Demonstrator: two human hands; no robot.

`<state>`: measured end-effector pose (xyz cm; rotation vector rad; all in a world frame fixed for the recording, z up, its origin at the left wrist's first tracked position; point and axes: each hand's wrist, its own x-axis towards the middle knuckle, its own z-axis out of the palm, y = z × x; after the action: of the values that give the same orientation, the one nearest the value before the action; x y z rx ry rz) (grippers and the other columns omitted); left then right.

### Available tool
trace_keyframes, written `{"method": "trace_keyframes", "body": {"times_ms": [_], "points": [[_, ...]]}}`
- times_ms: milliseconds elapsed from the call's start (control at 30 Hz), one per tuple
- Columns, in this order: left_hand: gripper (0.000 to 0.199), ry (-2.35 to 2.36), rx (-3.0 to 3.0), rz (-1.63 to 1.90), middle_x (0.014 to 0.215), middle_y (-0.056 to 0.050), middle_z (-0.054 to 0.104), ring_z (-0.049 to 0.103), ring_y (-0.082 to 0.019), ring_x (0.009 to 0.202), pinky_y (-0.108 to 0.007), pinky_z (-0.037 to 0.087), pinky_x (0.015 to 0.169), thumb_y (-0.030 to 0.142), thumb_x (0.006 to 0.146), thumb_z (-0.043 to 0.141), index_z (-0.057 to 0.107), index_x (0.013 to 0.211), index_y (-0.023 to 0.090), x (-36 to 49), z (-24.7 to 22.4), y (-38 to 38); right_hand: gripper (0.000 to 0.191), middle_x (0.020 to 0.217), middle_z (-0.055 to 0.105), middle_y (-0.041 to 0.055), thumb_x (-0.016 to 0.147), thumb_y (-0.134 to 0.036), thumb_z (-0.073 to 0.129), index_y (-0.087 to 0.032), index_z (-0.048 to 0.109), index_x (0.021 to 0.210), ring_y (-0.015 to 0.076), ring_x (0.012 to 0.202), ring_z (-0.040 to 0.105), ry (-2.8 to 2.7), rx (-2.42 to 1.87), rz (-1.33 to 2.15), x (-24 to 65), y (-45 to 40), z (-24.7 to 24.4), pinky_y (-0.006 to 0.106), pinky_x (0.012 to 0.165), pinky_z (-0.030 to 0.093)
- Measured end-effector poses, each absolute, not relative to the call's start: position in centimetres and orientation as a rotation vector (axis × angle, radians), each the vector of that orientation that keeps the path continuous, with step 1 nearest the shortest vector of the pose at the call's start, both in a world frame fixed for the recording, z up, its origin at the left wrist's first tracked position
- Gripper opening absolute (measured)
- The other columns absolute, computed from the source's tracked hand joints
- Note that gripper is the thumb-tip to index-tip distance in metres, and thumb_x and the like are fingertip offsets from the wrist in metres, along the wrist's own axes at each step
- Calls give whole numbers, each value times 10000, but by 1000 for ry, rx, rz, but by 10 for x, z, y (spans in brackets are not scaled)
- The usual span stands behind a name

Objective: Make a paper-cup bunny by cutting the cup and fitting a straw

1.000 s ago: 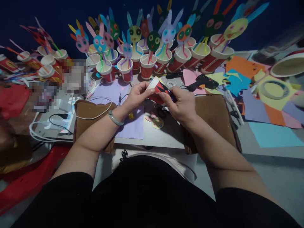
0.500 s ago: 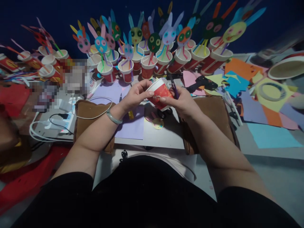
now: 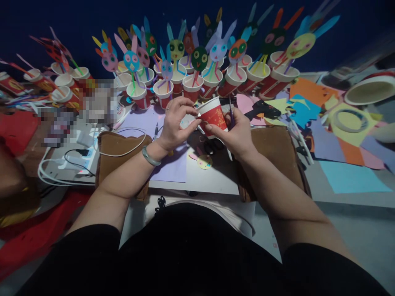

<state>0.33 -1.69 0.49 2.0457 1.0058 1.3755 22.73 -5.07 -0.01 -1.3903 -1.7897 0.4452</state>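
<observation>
My right hand holds a red and white paper cup, tilted, along with a dark, thin tool that stands up between cup and fingers. Just left of the cup is my left hand, its fingers apart and curved, the fingertips close to the cup's side. Whether they touch it I cannot tell. Below the cup, a small yellow paper rabbit face with pink ears lies on the white table, beside black-handled scissors. A purple sheet lies under my left wrist.
Behind my hands stand several red cups with paper rabbits on straws. Brown pads lie beneath both forearms. Coloured paper and a tape roll are at the right. A power strip with cables is at the left, near another person's arm.
My left hand has let go of the cup and opened, its fingers raised. The cup has turned and shifted slightly right in my right hand.
</observation>
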Motion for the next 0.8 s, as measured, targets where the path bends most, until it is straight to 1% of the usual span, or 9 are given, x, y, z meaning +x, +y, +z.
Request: {"method": "trace_keyframes", "body": {"times_ms": [133, 233, 333, 400, 500, 600, 633, 733, 800], "points": [[264, 1010, 2098, 1419, 1167, -78, 704, 600, -302, 1286, -570, 350, 1281, 523, 914, 755, 714, 955, 266, 2, 4, -17, 711, 778, 521, -1, 745, -926, 699, -257, 574, 949, 203, 735, 492, -1715, -1411, 489, 225, -50, 3, 362, 651, 448], [275, 1011, 2103, 1404, 1168, -77, 701, 594, -302, 1292, -573, 334, 1292, 541, 944, 713, 707, 952, 266, 2, 3, -15, 742, 748, 494, -13, 692, -962, 704, -268, 545, 898, 199, 718, 473, -1683, -1425, 513, 223, -51, 5, 363, 640, 443], [297, 1022, 2114, 1417, 1172, -78, 703, 599, -293, 1285, -557, 339, 1292, 565, 974, 662, 687, 947, 270, 3, 1, -14, 742, 747, 496, -13, 688, -966, 705, -270, 529, 878, 198, 713, 477, -1680, -1417, 526, 222, -52, 5, 370, 640, 455], [301, 987, 2138, 1449, 1192, -91, 702, 606, -285, 1283, -534, 371, 1270, 567, 1002, 614, 673, 953, 276, 4, 0, -15, 722, 754, 504, -9, 707, -947, 714, -269, 531, 879, 201, 721, 493, -1696, -1419, 508, 223, -51, 3, 378, 650, 472], [321, 895, 2190, 1453, 1248, -111, 691, 595, -281, 1334, -524, 402, 1247, 567, 1039, 543, 651, 961, 275, 3, -1, -15, 691, 784, 535, -3, 735, -895, 752, -261, 567, 939, 219, 773, 548, -1677, -1373, 483, 226, -48, -6, 404, 704, 524], [413, 808, 2240, 1461, 1257, -98, 684, 609, -265, 1329, -514, 429, 1228, 578, 1074, 458, 635, 880, 259, 1, -3, -13, 682, 853, 582, 14, 729, -820, 829, -248, 600, 1023, 258, 888, 617, -1589, -1224, 444, 228, -43, -18, 475, 827, 583], [425, 802, 2240, 1483, 1265, -95, 680, 619, -259, 1315, -505, 446, 1212, 581, 1075, 463, 638, 870, 252, 1, -5, -12, 685, 886, 600, 24, 727, -801, 846, -246, 606, 1049, 272, 924, 635, -1572, -1186, 414, 228, -42, -21, 500, 864, 593], [381, 853, 2186, 1529, 1313, -115, 669, 628, -266, 1316, -476, 491, 1164, 608, 1016, 603, 671, 991, 234, 2, -12, -10, 709, 1033, 657, 70, 757, -760, 851, -243, 604, 1174, 310, 1020, 677, -1606, -1106, 284, 228, -41, -25, 557, 939, 608], [442, 842, 2122, 1474, 1294, -125, 690, 657, -265, 1275, -451, 525, 1123, 634, 965, 679, 659, 1128, 224, 6, -18, -9, 725, 1178, 668, 114, 796, -738, 831, -242, 578, 1260, 340, 1114, 686, -1683, -1056, 191, 228, -42, -26, 589, 982, 608]]}}
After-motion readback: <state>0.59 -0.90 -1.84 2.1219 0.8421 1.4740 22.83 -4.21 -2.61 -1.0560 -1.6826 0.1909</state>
